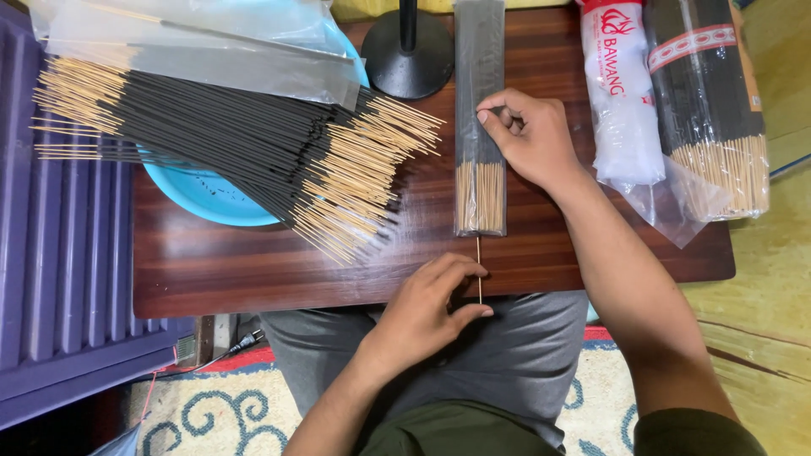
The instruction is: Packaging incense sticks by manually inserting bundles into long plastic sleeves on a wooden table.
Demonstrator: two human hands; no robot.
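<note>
Dark, glossy wood made up the small low table (591,253) that filled the middle of the frame, with a patterned rug and a yellow floor showing at the bottom and right edges and a purple ribbed panel (59,279) down the left.

At the centre lay a narrow clear sleeve (479,118), already well filled with black incense sticks whose bare bamboo ends bunched at its open lower mouth. The right hand (532,139) rested on the sleeve's upper half, thumb and forefinger pinched narrowly on the plastic, pinning it flat. Just below the mouth, the left hand (427,317) at the table's near edge held a single stick (479,270) between thumb and fingertips, upright in the frame, its upper end touching or just inside the opening; which one I could not tell.

Judging by what lay around, much was left: a large loose fan of sticks (253,152) sprawled across a blue basin (203,198) in the upper left, partly under empty clear sleeves (211,51). At the upper right sat a white printed pack (621,101) and a big wrapped bundle (710,110), apparently sealed. A black round stand base (408,55) stood at the top centre.
</note>
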